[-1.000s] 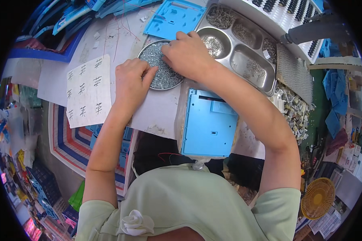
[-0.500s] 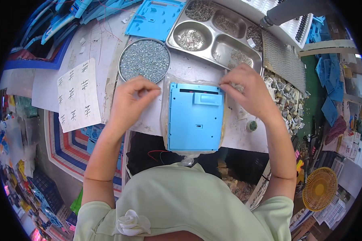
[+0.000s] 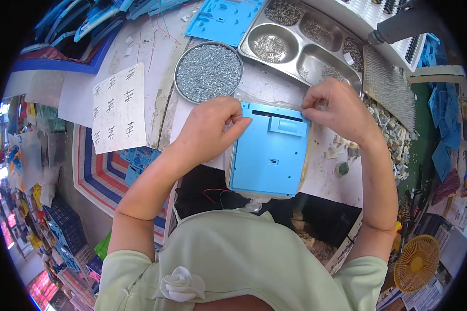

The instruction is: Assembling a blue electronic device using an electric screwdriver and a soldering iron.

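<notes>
In front of me lies a light blue plastic housing panel (image 3: 267, 173) with a dark slot across its top and a raised block below the slot. A clear plastic sheet shows beneath its edges. My left hand (image 3: 213, 127) is over the panel's upper left corner, fingers curled together and thumb overlapping the edge. At the upper right corner, my right hand (image 3: 342, 111) holds thumb and forefinger in a pinch. Whatever is between the fingers of either hand is too small or hidden to name.
A round dish of small screws (image 3: 208, 72) stands beyond my left hand. Behind the panel is a steel compartment tray (image 3: 301, 46) with small metal parts. A paper sheet (image 3: 119, 111) lies left; several pale small parts (image 3: 381, 127) are heaped right. Another blue panel (image 3: 223, 20) lies farther back.
My left hand has come rightward from beside the panel to over its upper left corner. My right hand stays near the upper right corner. The whole view has shifted a little.
</notes>
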### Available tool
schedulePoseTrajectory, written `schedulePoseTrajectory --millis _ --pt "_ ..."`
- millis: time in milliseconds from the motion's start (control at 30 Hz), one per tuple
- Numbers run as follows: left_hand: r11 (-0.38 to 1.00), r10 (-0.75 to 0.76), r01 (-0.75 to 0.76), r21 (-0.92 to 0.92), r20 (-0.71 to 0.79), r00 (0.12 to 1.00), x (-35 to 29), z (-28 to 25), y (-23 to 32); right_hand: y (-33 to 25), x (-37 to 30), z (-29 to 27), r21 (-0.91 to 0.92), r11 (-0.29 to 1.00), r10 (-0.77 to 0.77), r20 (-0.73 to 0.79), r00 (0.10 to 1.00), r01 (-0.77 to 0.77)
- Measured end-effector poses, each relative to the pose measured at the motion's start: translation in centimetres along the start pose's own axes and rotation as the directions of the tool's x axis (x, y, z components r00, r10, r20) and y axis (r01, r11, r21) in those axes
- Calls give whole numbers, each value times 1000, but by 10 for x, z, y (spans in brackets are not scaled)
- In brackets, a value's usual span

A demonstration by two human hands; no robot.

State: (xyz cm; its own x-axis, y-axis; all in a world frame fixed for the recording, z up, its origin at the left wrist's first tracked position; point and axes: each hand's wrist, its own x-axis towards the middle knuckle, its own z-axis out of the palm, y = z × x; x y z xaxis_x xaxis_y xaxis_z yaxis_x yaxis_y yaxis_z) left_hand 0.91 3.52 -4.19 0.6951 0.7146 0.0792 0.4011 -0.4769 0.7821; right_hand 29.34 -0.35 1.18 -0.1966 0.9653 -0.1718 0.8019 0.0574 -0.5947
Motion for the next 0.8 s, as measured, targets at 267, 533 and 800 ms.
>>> schedulePoseTrajectory --millis 267,533,800 --pt "997 -58 62 -35 112 992 3 -8 3 -25 58 24 -130 937 -338 -110 935 323" --pt "998 -41 43 -53 51 998 4 -13 -5 -35 143 85 -592 682 -548 -23 836 430" --pt "999 38 -37 -13 35 999 0 -3 -4 -50 152 90 -574 723 -483 -22 875 384"
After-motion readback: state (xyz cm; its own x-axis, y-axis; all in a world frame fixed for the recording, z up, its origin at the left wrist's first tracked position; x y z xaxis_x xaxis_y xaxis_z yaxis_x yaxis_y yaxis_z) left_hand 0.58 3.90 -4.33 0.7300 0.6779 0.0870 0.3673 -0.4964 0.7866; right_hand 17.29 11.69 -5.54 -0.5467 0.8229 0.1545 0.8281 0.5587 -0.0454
